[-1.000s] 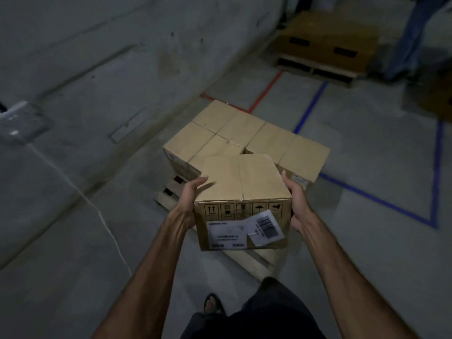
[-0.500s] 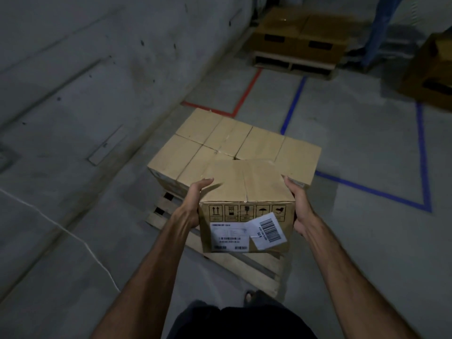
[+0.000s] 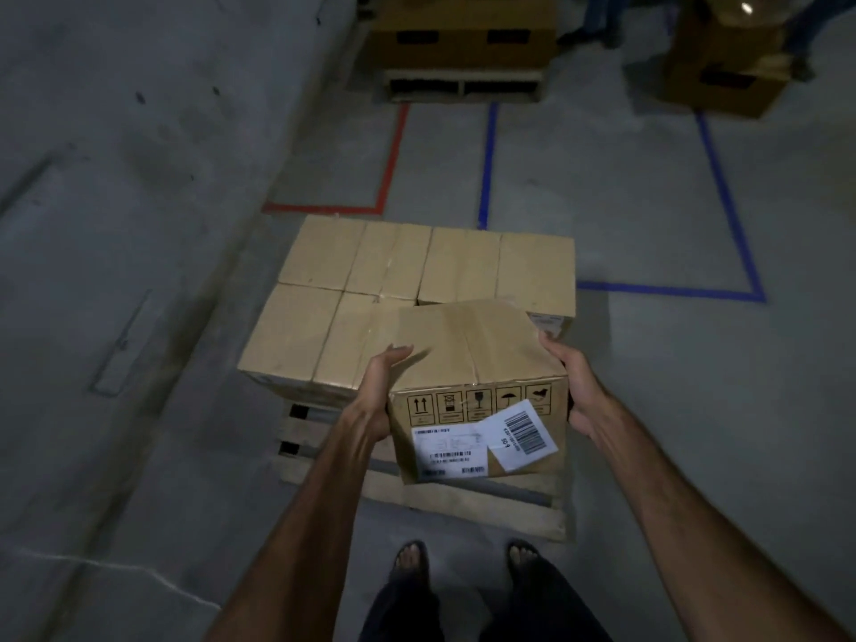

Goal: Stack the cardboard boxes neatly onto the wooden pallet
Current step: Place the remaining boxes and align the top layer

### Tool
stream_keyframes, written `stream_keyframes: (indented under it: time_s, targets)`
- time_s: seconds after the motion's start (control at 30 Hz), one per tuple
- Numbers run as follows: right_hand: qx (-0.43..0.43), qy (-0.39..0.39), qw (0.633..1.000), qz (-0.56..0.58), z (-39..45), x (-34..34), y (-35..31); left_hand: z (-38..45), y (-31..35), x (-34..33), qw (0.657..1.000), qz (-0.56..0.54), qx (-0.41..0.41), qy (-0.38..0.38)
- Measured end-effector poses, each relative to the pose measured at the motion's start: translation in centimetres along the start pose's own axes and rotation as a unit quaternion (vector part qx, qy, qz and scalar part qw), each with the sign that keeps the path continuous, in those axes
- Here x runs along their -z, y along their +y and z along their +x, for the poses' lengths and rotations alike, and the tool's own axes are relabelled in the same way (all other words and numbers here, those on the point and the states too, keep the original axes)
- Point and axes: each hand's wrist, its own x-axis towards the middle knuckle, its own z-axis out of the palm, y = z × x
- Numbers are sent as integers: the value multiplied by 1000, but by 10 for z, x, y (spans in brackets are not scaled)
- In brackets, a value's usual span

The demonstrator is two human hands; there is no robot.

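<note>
Two hands carry one cardboard box [image 3: 472,363] above the near part of the wooden pallet [image 3: 463,507]. The left hand [image 3: 377,391] is clasped on the box's left side with its thumb laid over the top edge; the right hand [image 3: 572,386] cups the right side, its fingers mostly hidden behind the wall, so their exact wrap cannot be told. Opposed side pressure looks chosen to keep the load level and its underside free for setting down. The box is tilted slightly, its near face toward the carrier, showing a row of printed handling symbols and two white labels [image 3: 481,440], one stuck on askew. The stacked boxes [image 3: 407,289] fill the far part of the pallet in two rows, sides touching, tops flush; a gap remains at the right end of the nearer row, beneath the held box. Judgement: that gap is the intended slot, placement not yet made. Material: plain brown corrugated card, matte, taped seam along each top, corners square. Pallet: pale rough slats with dark gaps between. Beyond the pallet, red [image 3: 389,178] and blue floor tape [image 3: 486,164] on grey concrete, and further boxes on another pallet [image 3: 463,85].
</note>
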Motion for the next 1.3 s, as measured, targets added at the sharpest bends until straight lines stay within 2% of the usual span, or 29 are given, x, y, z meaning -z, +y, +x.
stream_keyframes:
  time_s: [0.17,0.33,0.63,0.8,1.0,1.3]
  targets:
    - [4,44,999,3,31,-10,23,56,15,23,997,64,0,-32]
    - [12,64,998,25,75,-2,63,118,3,35,989,139,-18,-56]
    - [139,98,985,27,207,28,158,275,-68,64,964,223,-138,-51]
    - [199,113,973,22,278,49,222,363,-118,92,934,276,-221,-45]
    - [264,99,959,24,340,62,285,422,-159,122,910,307,-275,-36]
    - [339,72,938,-10,394,75,323,464,-191,127,863,355,-360,-17]
